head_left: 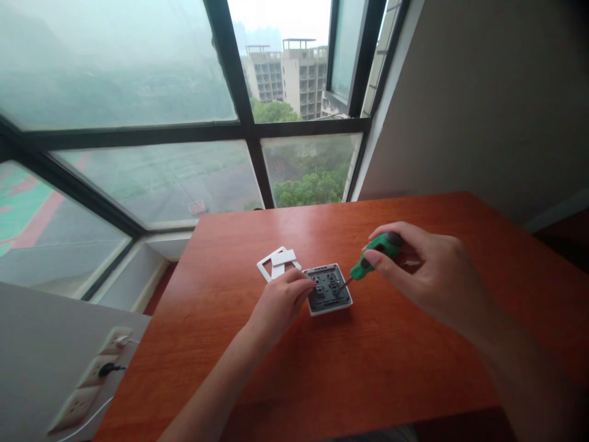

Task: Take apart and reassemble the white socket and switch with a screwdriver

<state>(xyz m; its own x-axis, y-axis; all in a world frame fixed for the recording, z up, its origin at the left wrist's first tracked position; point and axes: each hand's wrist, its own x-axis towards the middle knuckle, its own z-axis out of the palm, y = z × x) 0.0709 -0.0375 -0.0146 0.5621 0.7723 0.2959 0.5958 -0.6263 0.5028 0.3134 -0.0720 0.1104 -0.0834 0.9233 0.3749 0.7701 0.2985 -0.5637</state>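
A wall switch [327, 296], its dark inner mechanism exposed within a white square box, lies on the wooden table [368, 362]. My left hand [283, 301] is closed at the switch's left edge, thumb and fingers together against it; whether a small part is pinched there is hidden. My right hand [427, 276] is wrapped around a green and black screwdriver [375, 256]. The screwdriver's shaft slants down to the left, and its tip meets the right part of the mechanism. Just behind my left hand lie a white cover frame [264, 265] and white switch plates [284, 257], partly overlapping.
Large dark-framed windows [248, 132] stand beyond the table's far edge. A grey wall [483, 104] rises at the right. At lower left, wall sockets [94, 371] hold a black plug [107, 369] and white cables beside the table's left edge.
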